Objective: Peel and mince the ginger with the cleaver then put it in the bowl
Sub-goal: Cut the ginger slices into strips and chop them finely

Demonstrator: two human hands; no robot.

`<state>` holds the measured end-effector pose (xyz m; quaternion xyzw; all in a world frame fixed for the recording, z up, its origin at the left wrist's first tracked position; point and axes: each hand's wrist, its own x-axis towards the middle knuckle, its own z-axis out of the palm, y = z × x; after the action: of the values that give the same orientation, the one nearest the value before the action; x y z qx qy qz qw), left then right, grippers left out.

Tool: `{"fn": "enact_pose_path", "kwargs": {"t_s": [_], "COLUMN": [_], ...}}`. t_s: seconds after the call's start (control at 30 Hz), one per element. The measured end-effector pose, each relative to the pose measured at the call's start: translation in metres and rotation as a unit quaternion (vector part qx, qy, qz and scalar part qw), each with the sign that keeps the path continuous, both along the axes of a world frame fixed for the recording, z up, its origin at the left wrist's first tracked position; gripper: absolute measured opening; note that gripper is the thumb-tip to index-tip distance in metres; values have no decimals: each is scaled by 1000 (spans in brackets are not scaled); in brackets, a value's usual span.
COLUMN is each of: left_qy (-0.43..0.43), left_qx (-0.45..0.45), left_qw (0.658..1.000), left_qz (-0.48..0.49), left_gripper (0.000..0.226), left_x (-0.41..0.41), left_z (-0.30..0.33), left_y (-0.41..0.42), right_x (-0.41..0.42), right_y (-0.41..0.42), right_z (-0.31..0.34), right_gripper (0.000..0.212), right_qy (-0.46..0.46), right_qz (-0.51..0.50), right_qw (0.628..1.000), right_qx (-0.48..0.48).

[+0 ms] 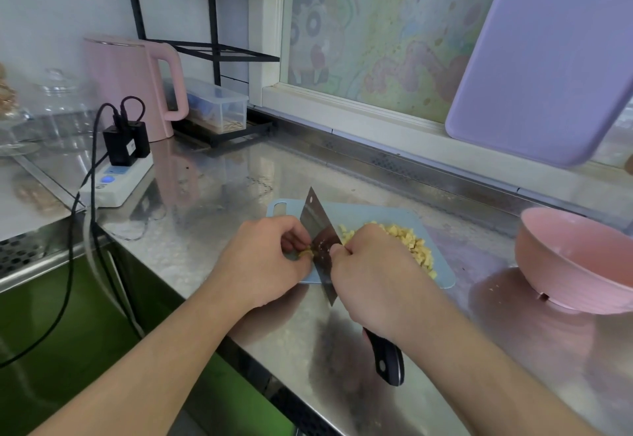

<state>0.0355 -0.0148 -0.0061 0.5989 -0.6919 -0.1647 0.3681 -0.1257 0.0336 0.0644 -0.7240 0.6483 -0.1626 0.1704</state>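
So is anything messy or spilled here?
A little. A few ginger crumbs lie on the steel counter between the blue cutting board and the pink bowl, off the board. The rest of the minced ginger sits in a pile on the board. The bowl looks tilted.

Right hand covers the near part of the minced ginger pile and most of the cleaver handle; only the handle's butt shows. Left hand hides all but a sliver of the ginger piece under its curled fingers. Pink bowl cut off at right edge. Glass jar far left blurred, contents unreadable. Clear box contents indistinct.
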Motion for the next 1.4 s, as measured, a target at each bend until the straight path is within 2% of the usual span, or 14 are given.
{"fn": "enact_pose_path", "kwargs": {"t_s": [0.27, 0.53, 0.83, 1.03, 1.1, 1.23, 1.4], "left_qy": [18, 54, 11, -14, -11, 12, 8], "left_qx": [-5, 31, 38, 17, 23, 40, 37], "left_qw": [1000, 998, 999, 1000, 1000, 999, 999], "left_qz": [-17, 8, 10, 11, 13, 11, 13], "left_gripper": [15, 21, 27, 27, 29, 30, 29], "left_x": [0, 1, -1, -1, -1, -1, -1], "left_z": [2, 4, 7, 8, 8, 8, 8], "left_y": [0, 3, 6, 7, 7, 6, 6], "right_x": [-10, -17, -10, -14, -15, -13, -8], "right_y": [3, 2, 10, 5, 5, 9, 10], "right_z": [-2, 5, 4, 3, 3, 3, 2], "right_gripper": [33, 40, 35, 38, 39, 35, 36], "right_qy": [-41, -104, -47, -79, -94, -53, -45], "right_qz": [-20, -67, -11, -38, -48, -13, -11], "right_qw": [998, 992, 998, 996, 994, 998, 999], "right_qx": [-42, -2, -33, -11, -3, -25, -26]}}
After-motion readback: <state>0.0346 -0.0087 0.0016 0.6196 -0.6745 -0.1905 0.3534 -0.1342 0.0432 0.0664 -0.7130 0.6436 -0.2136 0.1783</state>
